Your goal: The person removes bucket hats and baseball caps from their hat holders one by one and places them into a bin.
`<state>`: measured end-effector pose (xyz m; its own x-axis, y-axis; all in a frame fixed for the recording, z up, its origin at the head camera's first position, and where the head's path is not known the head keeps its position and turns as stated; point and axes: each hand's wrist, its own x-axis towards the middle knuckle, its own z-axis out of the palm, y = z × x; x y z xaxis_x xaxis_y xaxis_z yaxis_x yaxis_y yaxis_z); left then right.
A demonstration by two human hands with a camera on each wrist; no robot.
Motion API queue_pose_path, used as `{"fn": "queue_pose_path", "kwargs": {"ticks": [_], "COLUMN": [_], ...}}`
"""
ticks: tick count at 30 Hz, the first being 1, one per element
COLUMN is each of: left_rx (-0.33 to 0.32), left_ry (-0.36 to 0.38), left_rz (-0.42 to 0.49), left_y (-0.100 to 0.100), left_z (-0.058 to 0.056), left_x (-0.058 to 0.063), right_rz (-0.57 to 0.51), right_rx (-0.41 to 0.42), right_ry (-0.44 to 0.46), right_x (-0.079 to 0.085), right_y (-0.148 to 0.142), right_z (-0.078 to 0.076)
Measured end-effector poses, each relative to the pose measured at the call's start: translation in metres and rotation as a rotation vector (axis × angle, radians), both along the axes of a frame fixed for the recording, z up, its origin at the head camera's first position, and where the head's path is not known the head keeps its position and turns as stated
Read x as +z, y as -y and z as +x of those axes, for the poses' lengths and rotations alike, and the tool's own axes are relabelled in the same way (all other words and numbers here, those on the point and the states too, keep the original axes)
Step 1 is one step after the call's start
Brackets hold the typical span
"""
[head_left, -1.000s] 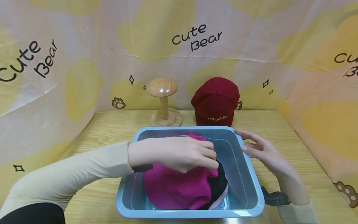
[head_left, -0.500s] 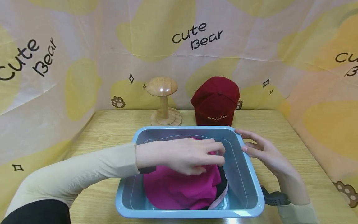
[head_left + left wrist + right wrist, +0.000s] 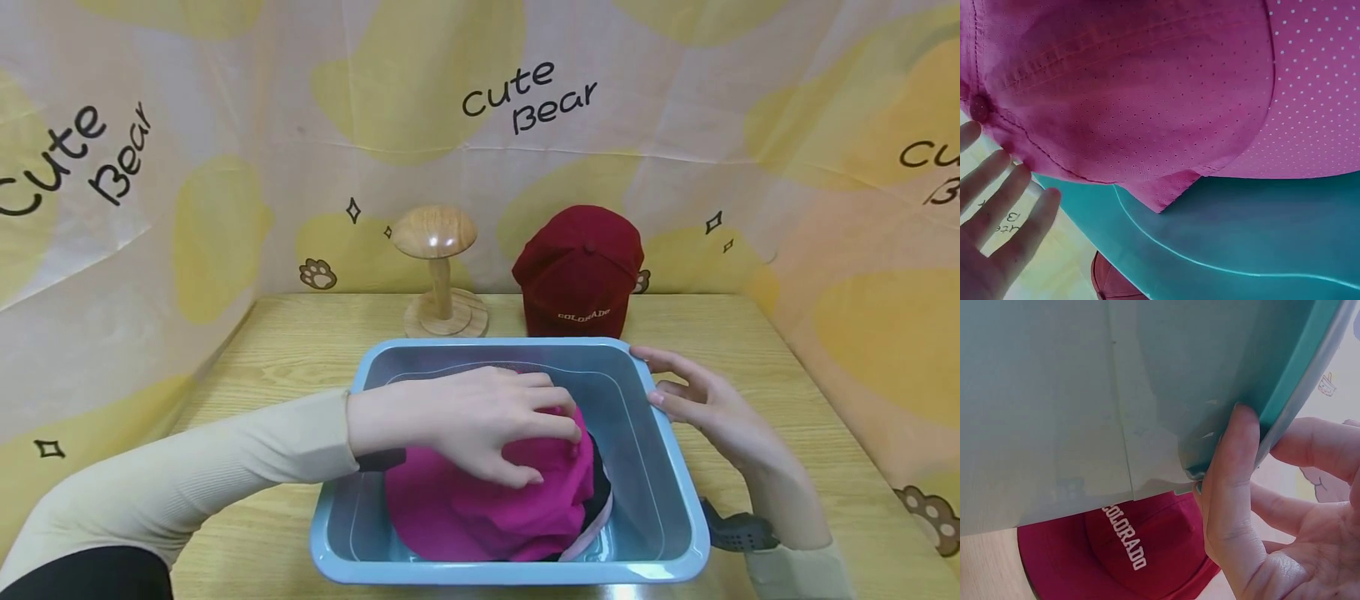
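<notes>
In the head view a pink cap (image 3: 480, 517) lies in a light blue plastic basin (image 3: 510, 572), part of its black inside (image 3: 600, 487) showing at the right. My left hand (image 3: 487, 421) is over the cap's crown with its fingers spread. The left wrist view shows those fingers (image 3: 1013, 206) beside the cap's top button (image 3: 980, 107); no fabric is pinched. At the basin's right rim, my right hand (image 3: 701, 404) holds on near the far corner. From the right wrist, its fingers (image 3: 1235, 462) appear on both sides of the rim (image 3: 1297, 369).
Behind the basin stand a wooden hat stand (image 3: 435, 237) with a round top and a dark red cap (image 3: 581, 271) lettered COLORADO. The wooden table (image 3: 315, 333) meets a patterned cloth backdrop (image 3: 420, 108).
My left hand has let go of the pink cap's edge and spread its fingers, shifting right, then back left. The pink fabric now covers more of the black inside. My right hand stays put.
</notes>
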<state>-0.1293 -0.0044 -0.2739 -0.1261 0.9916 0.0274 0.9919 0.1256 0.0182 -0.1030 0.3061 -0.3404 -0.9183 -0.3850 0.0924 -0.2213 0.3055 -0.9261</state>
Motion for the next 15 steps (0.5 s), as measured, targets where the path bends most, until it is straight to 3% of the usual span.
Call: {"fn": "queue_pose_path", "kwargs": {"ticks": [5, 15], "left_rx": [0.019, 0.019], "left_ry": [0.047, 0.020], "left_rz": [-0.064, -0.163], "left_y": [0.000, -0.010], "left_z": [0.002, 0.006], "left_x": [-0.006, -0.016], "right_rz": [0.001, 0.004], "right_rx": [-0.006, -0.010], "right_ry": [0.009, 0.008], "right_x": [0.000, 0.000], "right_y": [0.000, 0.000], "right_z": [0.001, 0.002]}}
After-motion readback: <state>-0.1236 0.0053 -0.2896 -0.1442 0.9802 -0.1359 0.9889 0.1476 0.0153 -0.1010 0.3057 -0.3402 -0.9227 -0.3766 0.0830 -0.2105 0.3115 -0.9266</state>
